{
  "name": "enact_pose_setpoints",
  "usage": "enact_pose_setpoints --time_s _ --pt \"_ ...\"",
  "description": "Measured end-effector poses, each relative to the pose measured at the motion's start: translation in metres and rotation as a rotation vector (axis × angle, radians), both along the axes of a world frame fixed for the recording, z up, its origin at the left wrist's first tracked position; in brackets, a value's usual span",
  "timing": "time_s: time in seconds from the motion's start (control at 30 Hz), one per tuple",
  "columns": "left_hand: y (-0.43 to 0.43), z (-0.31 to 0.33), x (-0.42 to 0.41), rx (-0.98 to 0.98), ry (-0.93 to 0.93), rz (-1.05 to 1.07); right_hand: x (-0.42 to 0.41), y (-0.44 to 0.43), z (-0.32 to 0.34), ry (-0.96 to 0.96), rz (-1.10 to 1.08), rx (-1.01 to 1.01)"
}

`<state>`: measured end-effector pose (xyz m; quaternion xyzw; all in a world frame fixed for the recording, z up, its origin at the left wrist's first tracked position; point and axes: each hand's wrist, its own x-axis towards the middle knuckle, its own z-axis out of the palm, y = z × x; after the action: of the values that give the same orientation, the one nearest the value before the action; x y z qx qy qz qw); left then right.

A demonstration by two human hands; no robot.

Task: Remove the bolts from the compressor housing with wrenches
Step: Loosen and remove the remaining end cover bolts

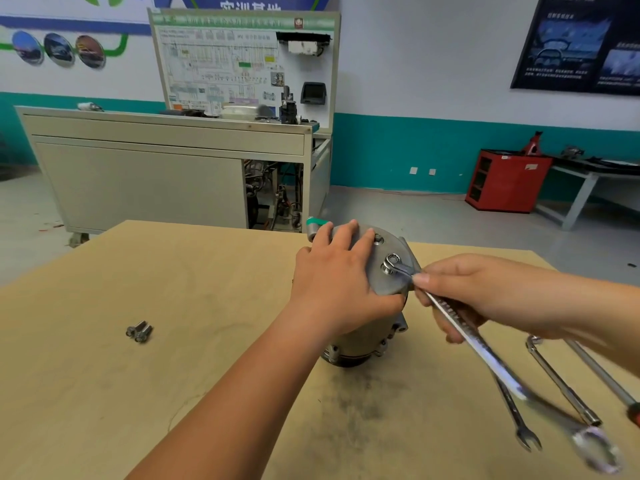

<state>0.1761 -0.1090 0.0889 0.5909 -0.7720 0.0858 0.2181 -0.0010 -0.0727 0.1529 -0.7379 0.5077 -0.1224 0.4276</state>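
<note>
The grey metal compressor housing (388,282) stands upright on the wooden table (173,341). My left hand (336,275) lies spread over its round top plate, thumb at the near rim. My right hand (464,292) grips the shaft of a long silver wrench (485,355). The wrench's ring end sits over a bolt (389,266) on the plate's right side, and its other end juts toward me, blurred. A second bolt (378,239) shows just beyond my left fingertips. Two removed bolts (139,331) lie together on the table to the left.
On the table at the right lie a smaller open-end wrench (519,420), a long L-shaped socket wrench (561,382) and a rod-like tool with a red handle (609,379). A green-and-grey part (317,226) sticks out behind the housing. A grey cabinet (156,168) stands beyond the table.
</note>
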Motion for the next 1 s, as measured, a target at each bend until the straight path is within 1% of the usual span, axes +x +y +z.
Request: enact_pose_setpoints --time_s 0.07,0.13,0.17,0.23,0.3,0.4,0.47,0.5,0.57,0.7,0.77,0.87,1.0 --pt "-0.001 -0.001 0.001 -0.002 0.002 -0.001 -0.012 -0.009 0.011 0.24 0.052 -0.139" --pt "-0.002 -0.001 0.0 -0.003 -0.001 -0.007 -0.023 -0.026 0.022 0.46 0.074 -0.328" --pt "-0.002 0.0 -0.001 -0.003 -0.001 -0.012 -0.028 -0.034 0.026 0.529 0.065 -0.422" --pt "-0.002 0.001 -0.005 -0.001 -0.003 -0.016 -0.032 -0.047 0.03 0.568 0.054 -0.539" --pt "-0.002 0.001 -0.006 -0.001 -0.005 -0.014 -0.032 -0.053 0.03 0.518 0.07 -0.541" --pt "-0.001 0.001 -0.003 0.006 0.005 -0.009 -0.033 -0.049 0.031 0.392 0.045 -0.508" --pt "-0.001 0.0 -0.001 0.013 0.015 -0.009 -0.035 -0.044 0.033 0.244 -0.018 -0.507" --pt "-0.001 0.0 0.0 0.019 0.02 -0.011 -0.034 -0.04 0.033 0.127 -0.055 -0.476" --pt "0.0 0.0 0.002 0.027 0.026 -0.012 -0.03 -0.031 0.031 -0.083 -0.115 -0.343" --pt "0.0 0.001 0.001 0.025 0.022 -0.008 -0.007 -0.001 0.014 -0.265 -0.105 0.041" --pt "0.001 0.003 0.0 0.041 0.015 -0.003 0.005 0.009 0.007 -0.39 -0.125 0.162" --pt "0.004 0.007 -0.002 0.052 0.003 0.004 0.015 0.013 0.001 -0.458 -0.154 0.199" --pt "0.006 0.007 -0.001 0.053 0.005 0.003 0.02 0.016 -0.004 -0.438 -0.152 0.227"
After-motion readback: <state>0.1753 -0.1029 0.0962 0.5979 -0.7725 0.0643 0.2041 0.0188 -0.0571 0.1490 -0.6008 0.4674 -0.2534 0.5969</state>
